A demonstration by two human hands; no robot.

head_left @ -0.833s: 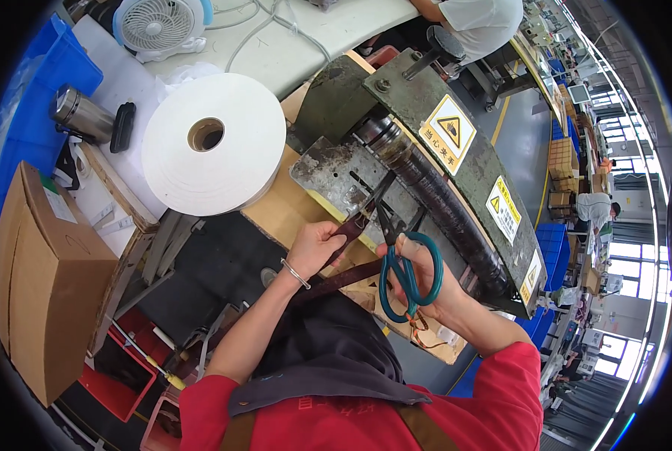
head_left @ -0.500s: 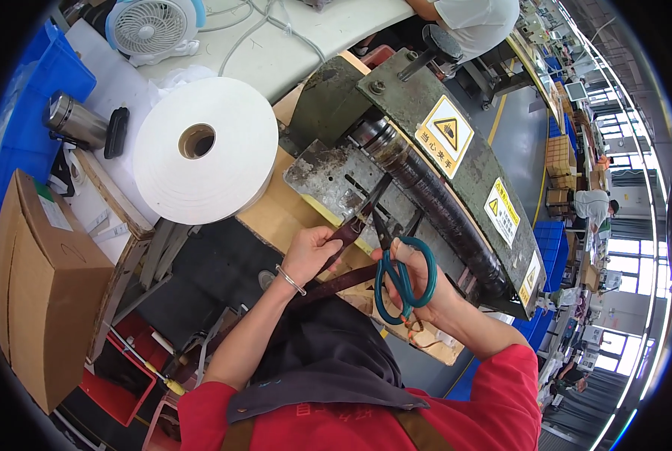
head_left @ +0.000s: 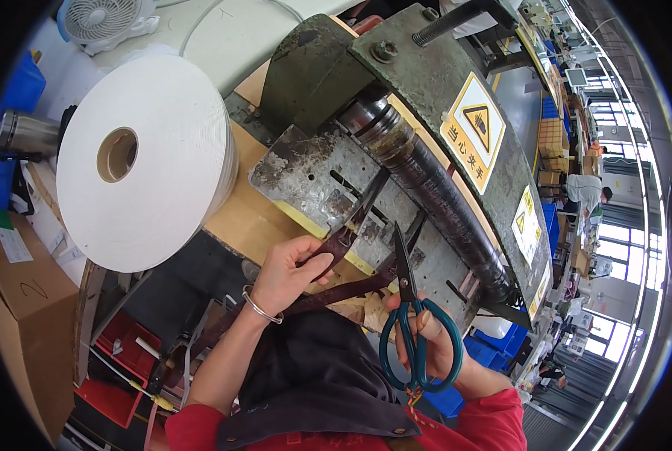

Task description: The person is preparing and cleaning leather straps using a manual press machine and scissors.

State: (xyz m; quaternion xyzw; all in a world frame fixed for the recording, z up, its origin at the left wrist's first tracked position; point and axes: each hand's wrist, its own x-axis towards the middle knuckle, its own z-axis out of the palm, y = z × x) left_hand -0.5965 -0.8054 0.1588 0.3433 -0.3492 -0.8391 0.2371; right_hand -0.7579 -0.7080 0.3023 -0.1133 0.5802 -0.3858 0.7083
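My left hand is closed on a dark maroon strap, thumb on top. The strap's far end runs over a worn metal plate toward a dark roller. Another length of maroon strap passes below this hand and reaches the plate farther right; whether both are one piece, I cannot tell. My right hand grips scissors with teal loop handles. Their dark blades point up and away from me, look closed together, and stand to the right of the strap in my left hand.
A green machine housing with warning stickers rises over the roller. To the left stand a big white roll, a cardboard box and a steel flask. A fan sits at the back left. Red bins lie lower left.
The scissors have moved away from the strap in my left hand, and their blades have come together. My left hand still holds the strap. The whole view has shifted closer to the machine.
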